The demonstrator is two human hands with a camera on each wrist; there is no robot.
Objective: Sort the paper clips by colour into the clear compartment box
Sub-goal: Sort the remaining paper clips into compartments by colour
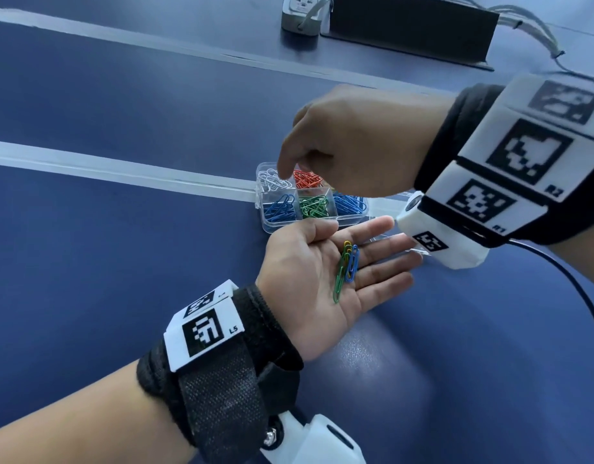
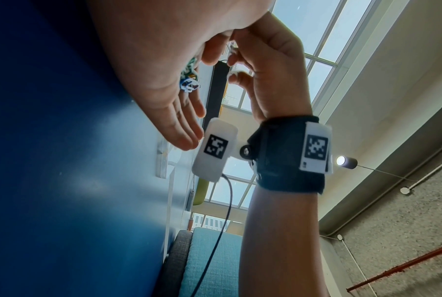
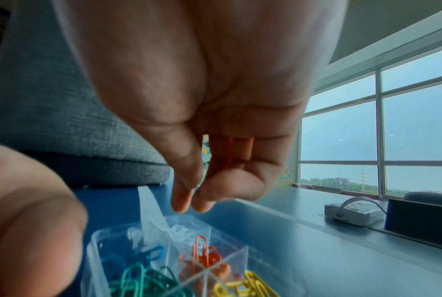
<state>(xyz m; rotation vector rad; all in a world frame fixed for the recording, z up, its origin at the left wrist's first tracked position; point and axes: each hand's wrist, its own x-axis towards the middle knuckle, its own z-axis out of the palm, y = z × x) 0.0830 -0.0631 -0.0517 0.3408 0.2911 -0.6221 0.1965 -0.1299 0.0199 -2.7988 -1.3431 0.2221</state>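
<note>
Behind right hand (image 1: pixel 352 142), box's (image 1: pixel 282 226) far compartments.

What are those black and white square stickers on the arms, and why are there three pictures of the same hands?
No robot here: a person wears straps with small cameras on both wrists and another camera on the head. The patterned squares are stuck on those straps and camera cases. The head view looks down at both hands. The other two pictures look out from each wrist, so the hands seem huge.

On the blue table stands a clear compartment box with paper clips in sections: white, orange, blue, green, and yellow in the right wrist view.

The left hand lies flat, palm up, carrying a few loose clips: green, blue and yellow.

The right hand hangs over the box with fingertips pressed together. Whether it pinches a clip, I cannot tell.
</note>
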